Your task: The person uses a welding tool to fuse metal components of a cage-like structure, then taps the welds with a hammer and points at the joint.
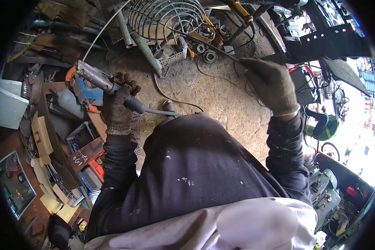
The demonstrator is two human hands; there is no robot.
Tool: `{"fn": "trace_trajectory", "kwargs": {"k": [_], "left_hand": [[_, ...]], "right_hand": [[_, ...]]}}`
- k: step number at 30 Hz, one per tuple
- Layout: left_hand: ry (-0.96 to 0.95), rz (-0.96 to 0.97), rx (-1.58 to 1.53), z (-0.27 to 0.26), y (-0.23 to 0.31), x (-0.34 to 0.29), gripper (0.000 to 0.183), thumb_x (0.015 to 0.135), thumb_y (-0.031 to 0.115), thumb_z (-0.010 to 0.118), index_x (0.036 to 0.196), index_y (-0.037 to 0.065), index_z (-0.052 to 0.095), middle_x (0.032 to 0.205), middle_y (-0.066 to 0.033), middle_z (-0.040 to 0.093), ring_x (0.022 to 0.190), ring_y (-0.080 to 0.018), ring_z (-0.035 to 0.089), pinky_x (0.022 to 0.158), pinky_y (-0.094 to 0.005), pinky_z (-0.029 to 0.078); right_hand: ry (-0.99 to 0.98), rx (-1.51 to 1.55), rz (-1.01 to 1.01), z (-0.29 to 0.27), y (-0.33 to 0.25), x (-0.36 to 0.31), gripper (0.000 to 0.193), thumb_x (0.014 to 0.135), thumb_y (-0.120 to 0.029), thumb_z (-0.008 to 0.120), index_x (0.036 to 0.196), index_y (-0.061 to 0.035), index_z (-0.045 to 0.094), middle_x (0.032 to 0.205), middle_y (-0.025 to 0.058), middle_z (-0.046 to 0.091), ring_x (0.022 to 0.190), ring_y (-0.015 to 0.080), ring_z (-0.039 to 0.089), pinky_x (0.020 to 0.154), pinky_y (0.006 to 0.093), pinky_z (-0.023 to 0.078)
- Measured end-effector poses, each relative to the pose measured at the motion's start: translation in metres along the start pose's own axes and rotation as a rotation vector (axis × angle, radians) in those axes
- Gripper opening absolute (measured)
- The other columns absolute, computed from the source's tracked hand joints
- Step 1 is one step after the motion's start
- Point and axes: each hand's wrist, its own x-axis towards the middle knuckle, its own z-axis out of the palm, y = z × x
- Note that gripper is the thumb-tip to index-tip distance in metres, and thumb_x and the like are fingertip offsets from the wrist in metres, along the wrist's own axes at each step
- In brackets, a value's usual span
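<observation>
My left hand (117, 109), in a dirty knitted glove, is wrapped round a worn brown metal tube (95, 79). Behind the hand, a ribbed spring-like sleeve (135, 104) leads from the tube into a grey cable (160, 112) that runs toward my lap. On the right, my right hand (275, 87), also gloved, is raised with its fingers closed round a thin dark rod (216, 48). This rod slants up and left toward a round wire guard (166, 21). The fingertips of the right hand are partly hidden by the glove's back.
Metal pipes (146, 54), bearing-like rings (210, 56) and a white plastic basket (173, 57) lie ahead on the floor. A thin cable (171, 96) curves across it. Shelves with boxes and a grey bottle (69, 102) stand left; green machinery (323, 187) stands right.
</observation>
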Motion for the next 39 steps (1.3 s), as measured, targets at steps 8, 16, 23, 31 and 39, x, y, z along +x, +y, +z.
{"fn": "trace_trajectory", "kwargs": {"k": [8,16,23,31,39], "left_hand": [[0.0,0.007,-0.002,-0.003,-0.001,0.01,0.049,0.083,-0.004,0.071,0.129,0.005,0.056,0.118,-0.0125,0.068,0.1,-0.0233,0.07,0.09,-0.04,0.061],[0.082,0.01,-0.013,-0.038,-0.006,0.009,0.053,0.083,-0.003,0.07,0.133,0.005,0.054,0.119,-0.0111,0.066,0.102,-0.0242,0.069,0.093,-0.0407,0.059],[0.056,-0.017,0.033,-0.041,-0.008,0.023,0.062,0.083,0.001,0.071,0.141,0.005,0.048,0.119,-0.0088,0.06,0.108,-0.0239,0.066,0.093,-0.0422,0.058],[0.073,-0.033,0.043,-0.056,-0.007,0.038,0.063,0.085,0.003,0.071,0.143,0.003,0.046,0.121,-0.0088,0.059,0.111,-0.023,0.064,0.098,-0.0376,0.055],[0.07,-0.042,-0.039,-0.054,0.008,0.051,0.058,0.082,-0.009,0.068,0.135,0.006,0.049,0.115,-0.0106,0.064,0.099,-0.0244,0.069,0.082,-0.0424,0.064]], "right_hand": [[-0.137,-0.305,-0.082,-0.051,-0.044,0.052,0.024,0.093,-0.02,0.063,0.113,-0.0174,0.076,0.095,0.0116,0.076,0.084,0.0298,0.074,0.079,0.0392,0.059],[-0.579,-0.303,-0.089,-0.037,-0.105,0.167,0.021,0.095,-0.015,0.061,0.107,-0.0047,0.073,0.09,0.015,0.074,0.079,0.0296,0.073,0.074,0.0352,0.059],[-0.676,-0.833,-0.331,-0.051,-0.129,0.224,0.029,0.097,-0.022,0.054,0.108,-0.0036,0.073,0.098,0.0116,0.074,0.086,0.0229,0.069,0.084,0.038,0.057],[-0.643,-0.321,0.968,-0.025,-0.122,0.295,0.036,0.09,-0.035,0.065,0.114,-0.0105,0.074,0.103,0.0039,0.075,0.087,0.0177,0.069,0.082,0.0376,0.06],[-0.396,-0.562,-0.535,-0.053,-0.113,0.199,0.025,0.095,-0.018,0.067,0.115,-0.0045,0.073,0.101,0.0098,0.076,0.083,0.0176,0.072,0.076,0.0313,0.061]]}}
